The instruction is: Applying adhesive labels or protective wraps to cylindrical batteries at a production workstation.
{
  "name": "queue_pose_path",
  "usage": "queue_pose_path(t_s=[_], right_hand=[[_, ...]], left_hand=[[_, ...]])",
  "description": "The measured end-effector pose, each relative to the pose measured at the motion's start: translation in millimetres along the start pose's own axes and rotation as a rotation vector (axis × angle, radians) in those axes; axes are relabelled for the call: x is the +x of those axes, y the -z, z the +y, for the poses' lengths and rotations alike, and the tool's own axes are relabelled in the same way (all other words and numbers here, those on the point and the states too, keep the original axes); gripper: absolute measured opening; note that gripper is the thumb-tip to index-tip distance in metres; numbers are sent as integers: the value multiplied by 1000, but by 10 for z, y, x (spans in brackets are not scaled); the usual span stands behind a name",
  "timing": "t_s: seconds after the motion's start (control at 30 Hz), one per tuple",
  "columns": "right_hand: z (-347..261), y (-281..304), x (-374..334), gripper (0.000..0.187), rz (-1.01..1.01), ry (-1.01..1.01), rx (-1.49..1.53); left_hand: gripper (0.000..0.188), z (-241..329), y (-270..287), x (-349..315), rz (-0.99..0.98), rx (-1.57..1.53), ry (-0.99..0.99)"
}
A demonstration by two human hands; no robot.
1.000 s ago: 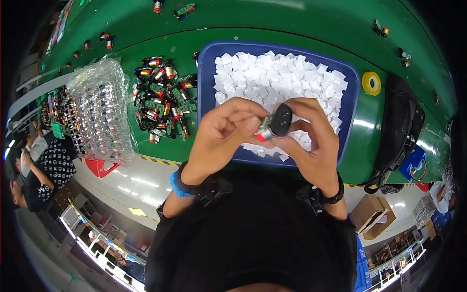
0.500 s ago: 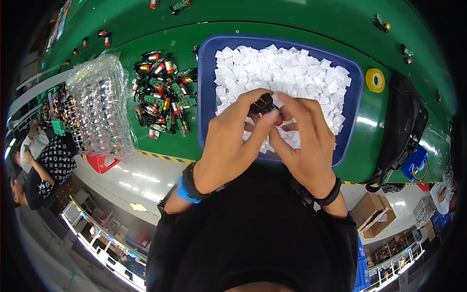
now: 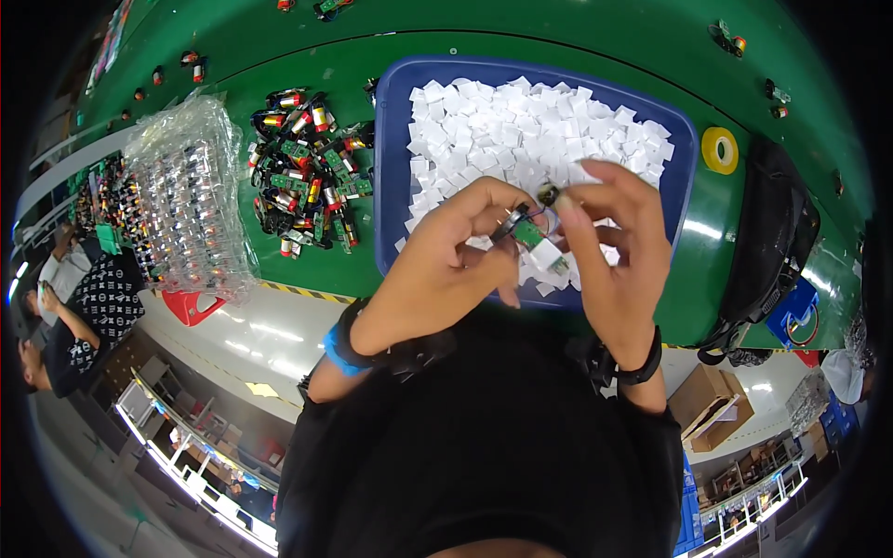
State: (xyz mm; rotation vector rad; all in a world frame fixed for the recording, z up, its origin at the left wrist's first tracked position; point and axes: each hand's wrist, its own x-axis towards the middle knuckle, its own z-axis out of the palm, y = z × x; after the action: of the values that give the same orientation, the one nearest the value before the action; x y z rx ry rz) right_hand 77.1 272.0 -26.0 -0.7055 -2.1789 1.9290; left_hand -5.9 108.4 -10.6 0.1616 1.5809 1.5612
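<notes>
Over the blue tray of small white squares, I hold up a green circuit board with a black part at one end. My left hand is closed on that black end, its fingers curled round it. One white square lies against the lower part of the board. Between thumb and finger, my right hand pinches a small round dark part, which thin wires seem to join to the board. The fingers partly hide the assembly.
Left of the tray lies a heap of circuit boards with red-and-yellow cylinders. Beyond it is a clear plastic blister tray full of parts. To the right are yellow tape, a black bag and a blue box. Another person is far left.
My hands have moved apart, the right one drawing the small round part away. The board has turned, so its green face and a white square now show.
</notes>
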Motion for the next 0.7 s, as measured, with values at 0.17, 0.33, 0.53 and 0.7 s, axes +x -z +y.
queue_pose_path(t_s=[0.17,0.33,0.53,0.7], right_hand=[[4,89,130,28,66,396,-249],[-16,258,88,34,-205,750,-654],[18,255,65,33,-213,754,-608],[72,272,88,32,-242,774,-641]], left_hand=[[38,-46,132,66,-84,-211,117],[40,-91,145,80,-95,-172,115],[37,-52,142,45,-236,-210,175],[32,-67,114,60,-171,-128,63]])
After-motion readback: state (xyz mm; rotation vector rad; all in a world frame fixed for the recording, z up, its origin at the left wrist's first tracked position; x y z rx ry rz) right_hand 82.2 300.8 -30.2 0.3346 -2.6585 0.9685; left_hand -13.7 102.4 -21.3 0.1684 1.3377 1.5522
